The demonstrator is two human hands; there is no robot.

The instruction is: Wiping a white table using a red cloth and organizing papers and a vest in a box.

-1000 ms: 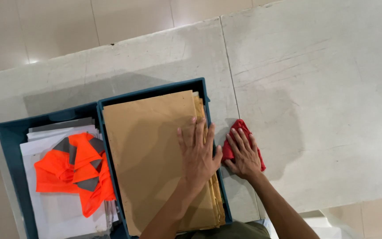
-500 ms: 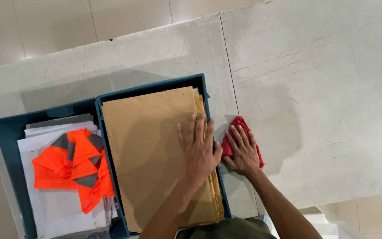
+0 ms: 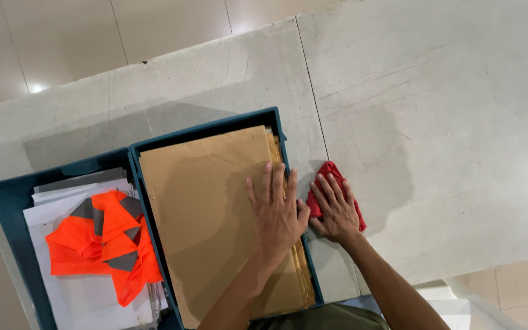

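My left hand (image 3: 277,212) lies flat, fingers spread, on a stack of brown paper envelopes (image 3: 206,208) that fills the right compartment of a dark teal tray (image 3: 209,131). Just to its right, my right hand (image 3: 336,206) presses down on a crumpled red cloth (image 3: 331,172) lying on the pale stone table (image 3: 398,110), close against the tray's right wall. The cloth shows mostly past my fingertips and along the hand's edges.
The tray's left compartment (image 3: 7,195) holds white sheets (image 3: 80,299) with a folded orange safety vest (image 3: 102,241) with grey reflective strips on top. A seam (image 3: 313,104) runs down the tabletop. Tiled floor (image 3: 93,36) lies beyond the far edge.
Both hands stay in place on the envelopes and the cloth. The view has drifted slightly, so the tray and hands sit a little higher in the picture.
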